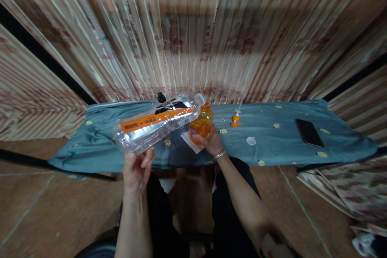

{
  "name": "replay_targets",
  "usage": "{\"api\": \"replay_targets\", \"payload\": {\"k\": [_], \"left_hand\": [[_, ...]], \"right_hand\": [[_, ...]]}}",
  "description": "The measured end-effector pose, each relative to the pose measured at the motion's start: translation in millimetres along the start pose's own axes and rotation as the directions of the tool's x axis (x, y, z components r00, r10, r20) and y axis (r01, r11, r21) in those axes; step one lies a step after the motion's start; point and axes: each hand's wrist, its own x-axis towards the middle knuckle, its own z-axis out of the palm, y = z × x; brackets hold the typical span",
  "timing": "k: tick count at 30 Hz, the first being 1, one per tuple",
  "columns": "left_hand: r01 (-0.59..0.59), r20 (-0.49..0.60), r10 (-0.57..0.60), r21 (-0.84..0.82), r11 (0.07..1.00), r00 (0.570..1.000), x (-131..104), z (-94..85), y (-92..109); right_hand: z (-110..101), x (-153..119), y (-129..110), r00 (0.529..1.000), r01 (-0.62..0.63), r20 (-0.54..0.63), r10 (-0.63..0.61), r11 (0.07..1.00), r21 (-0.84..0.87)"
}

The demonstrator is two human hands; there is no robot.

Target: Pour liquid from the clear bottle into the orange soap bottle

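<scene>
My left hand (139, 165) grips a large clear plastic bottle (157, 123) with an orange and silver label. The bottle lies nearly level, tipped to the right, its mouth close against the neck of a smaller orange bottle (203, 124). Whether the two mouths touch, I cannot tell. Around the lower part of the orange bottle my right hand (212, 142) is closed, with a silver bracelet at the wrist. Under that bottle lies a white paper (193, 145). To its right rests an orange pump head (236, 121) with a thin clear tube.
A round white disc (250, 141) and a black phone (310, 133) lie to the right on the blue cloth-covered table (290, 149). Behind the large bottle is a small black object (161, 97). A pleated curtain (193, 40) hangs along the table's far edge.
</scene>
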Motion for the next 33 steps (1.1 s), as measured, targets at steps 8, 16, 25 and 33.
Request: {"api": "replay_targets", "payload": {"k": [8,16,25,33], "left_hand": [[-0.010,0.000,0.010,-0.007,1.000,1.000,0.1,0.4,-0.6],[-0.017,-0.013,0.018,0.007,1.000,1.000,-0.2,1.8,-0.5],[-0.003,-0.025,0.004,0.013,1.000,1.000,-0.4,2.0,0.6],[-0.012,-0.022,0.012,0.019,1.000,1.000,-0.4,3.2,0.5]], "right_hand": [[0.6,0.4,1.7,1.000,0.002,-0.013,-0.002,1.000,0.006],[1.7,1.1,3.3,1.000,0.011,-0.017,-0.010,1.000,0.019],[3.3,0.9,5.4,0.999,0.031,-0.029,-0.031,1.000,-0.006],[4.0,1.1,6.0,0.999,0.035,-0.038,-0.036,0.999,-0.012]]}}
